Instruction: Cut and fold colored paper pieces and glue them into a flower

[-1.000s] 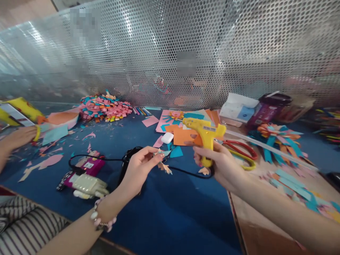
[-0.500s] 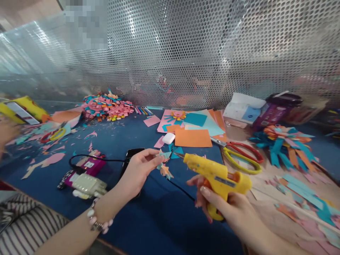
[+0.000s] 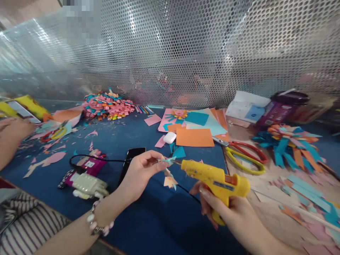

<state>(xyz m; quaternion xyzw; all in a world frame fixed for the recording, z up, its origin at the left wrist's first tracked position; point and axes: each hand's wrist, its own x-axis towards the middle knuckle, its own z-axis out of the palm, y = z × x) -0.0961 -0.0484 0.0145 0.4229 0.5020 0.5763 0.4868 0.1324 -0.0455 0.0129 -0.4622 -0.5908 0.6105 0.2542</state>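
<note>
My right hand (image 3: 216,203) is wrapped round the handle of a yellow hot glue gun (image 3: 205,171), its nozzle pointing left. Between thumb and fingers, my left hand (image 3: 140,171) pinches a small light-blue paper piece (image 3: 168,160). The nozzle tip is right at that piece; I cannot tell whether they touch. Just below hangs a small peach paper flower (image 3: 170,181); whether it is joined to the blue piece is unclear. Behind my left hand lies a black phone (image 3: 132,156) with a cable.
Red and yellow-handled scissors (image 3: 245,159) lie to the right, near a ribboned paper flower (image 3: 289,141). Orange card (image 3: 195,137) and a white earbud case (image 3: 169,137) are ahead. A heap of paper flowers (image 3: 106,106) stands back left. Another person's hand (image 3: 16,132) is at far left.
The glue gun's nozzle has come left and down to the blue paper piece, which my left hand has moved slightly right. The other person's hand has come further into view.
</note>
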